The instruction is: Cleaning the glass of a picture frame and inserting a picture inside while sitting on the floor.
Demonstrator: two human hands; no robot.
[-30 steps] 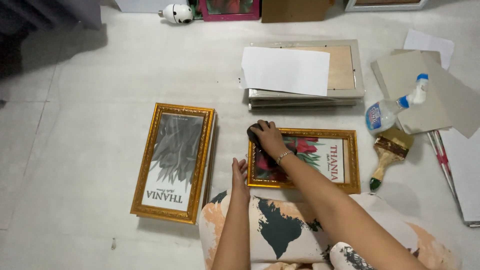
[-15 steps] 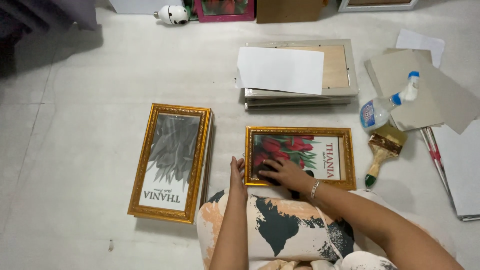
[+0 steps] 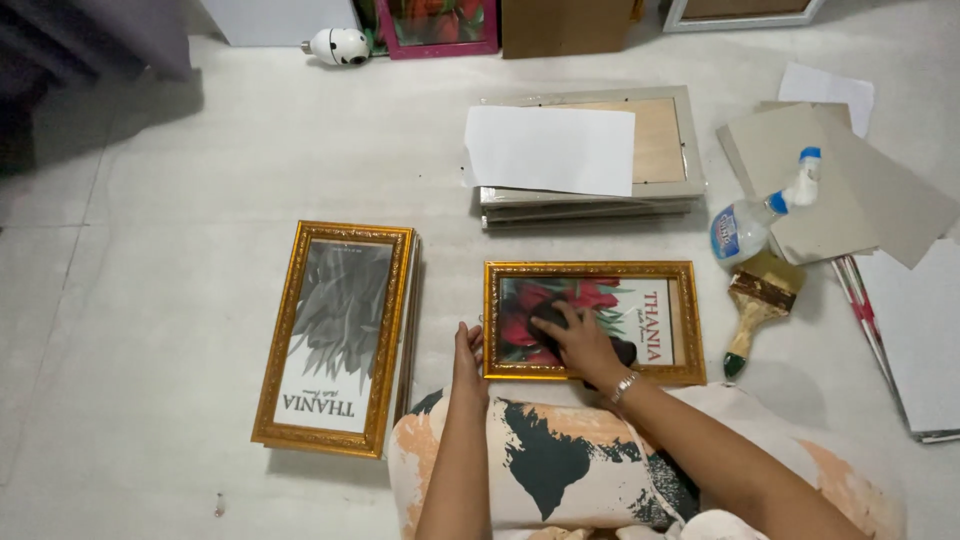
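Head view: right hand (image 3: 583, 345) pressed flat on a dark cloth (image 3: 552, 320), fingers spread over it, on the glass of the small gold picture frame with red flowers (image 3: 590, 322). Frame on the pale floor (image 3: 200, 170), right under that hand, long side running left to right. Left hand (image 3: 467, 350) open, touching the frame's left edge, holding nothing. Tall gold frame with a grey leaf picture (image 3: 338, 335) further left of it. Spray bottle (image 3: 758, 215) and paint brush (image 3: 756, 305) off to the right.

Right hand (image 3: 583, 343) flat, fingers spread, palm down; left hand (image 3: 467, 352) edge-on, fingers straight.
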